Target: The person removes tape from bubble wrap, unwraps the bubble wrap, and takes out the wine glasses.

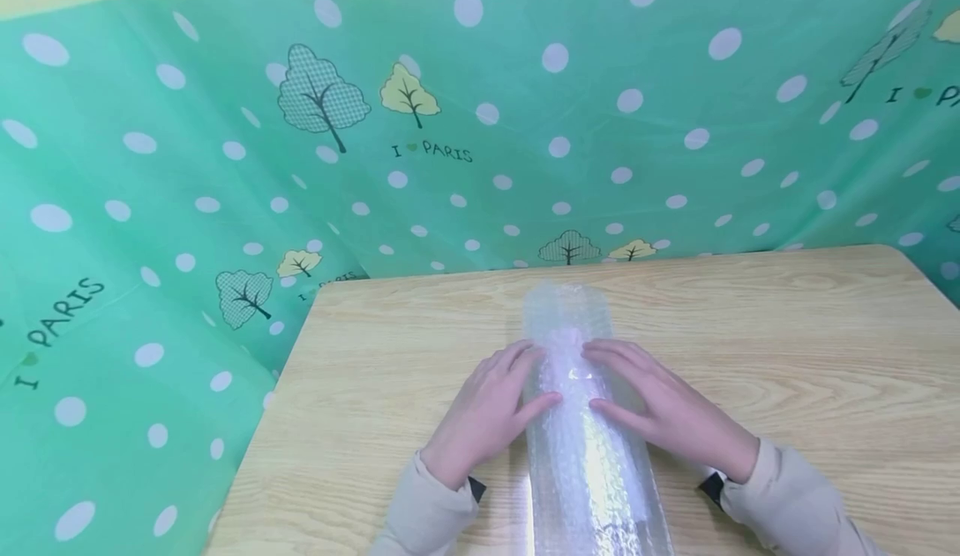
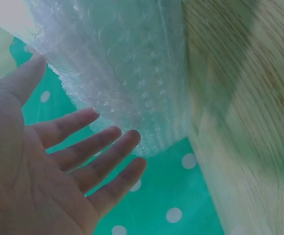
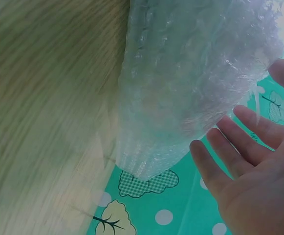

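Between the left hand (image 1: 480, 410) and the right hand (image 1: 667, 406): a long, clear, shiny bubble-wrap bundle (image 1: 573, 473), lying on the pale brown wooden table (image 1: 390, 389). On both hands, fingers spread and a little bent, pinching nothing; tips at the bundle, touching or just over, hard to tell. Might slide or roll sideways, if pushed harder by one hand. Might get popped and squashed, if pressed too hard.

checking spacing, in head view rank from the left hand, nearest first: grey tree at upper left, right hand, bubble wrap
1. Bubble wrap, at the fingertips of the left hand
2. Right hand, across the wrap
3. Grey tree, upper left on the cloth
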A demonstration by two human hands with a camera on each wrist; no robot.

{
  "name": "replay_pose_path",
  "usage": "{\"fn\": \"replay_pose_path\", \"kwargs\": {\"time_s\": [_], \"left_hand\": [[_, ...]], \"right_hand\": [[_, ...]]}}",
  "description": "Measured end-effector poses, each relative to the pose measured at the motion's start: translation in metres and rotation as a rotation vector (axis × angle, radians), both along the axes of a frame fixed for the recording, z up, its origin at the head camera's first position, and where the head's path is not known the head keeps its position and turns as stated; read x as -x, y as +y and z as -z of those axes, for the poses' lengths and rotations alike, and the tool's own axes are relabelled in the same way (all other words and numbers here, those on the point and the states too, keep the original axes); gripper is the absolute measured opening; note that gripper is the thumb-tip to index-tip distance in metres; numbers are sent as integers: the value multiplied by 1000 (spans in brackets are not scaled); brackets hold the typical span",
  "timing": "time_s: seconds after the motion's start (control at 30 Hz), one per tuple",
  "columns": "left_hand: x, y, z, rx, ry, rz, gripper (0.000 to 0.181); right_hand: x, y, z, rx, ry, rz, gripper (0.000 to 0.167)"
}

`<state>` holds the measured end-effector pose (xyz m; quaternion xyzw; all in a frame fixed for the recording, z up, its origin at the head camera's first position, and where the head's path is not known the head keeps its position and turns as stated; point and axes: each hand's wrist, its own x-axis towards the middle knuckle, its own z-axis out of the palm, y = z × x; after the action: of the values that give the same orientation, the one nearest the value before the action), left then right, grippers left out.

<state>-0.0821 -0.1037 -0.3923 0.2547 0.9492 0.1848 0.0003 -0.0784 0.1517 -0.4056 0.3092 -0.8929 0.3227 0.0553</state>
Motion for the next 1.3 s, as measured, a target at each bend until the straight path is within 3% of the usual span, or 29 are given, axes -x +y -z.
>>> {"fn": "replay_pose_path", "kwargs": {"time_s": [0.47,1.3], "left_hand": [[1,-4,0,2,8,8,66],[2,-10,-5,-11,-34,-31,68]], "right_hand": [[0,3,2,-10,1,-2,57],[-2,13,-1,-37,-15,22,63]]}}
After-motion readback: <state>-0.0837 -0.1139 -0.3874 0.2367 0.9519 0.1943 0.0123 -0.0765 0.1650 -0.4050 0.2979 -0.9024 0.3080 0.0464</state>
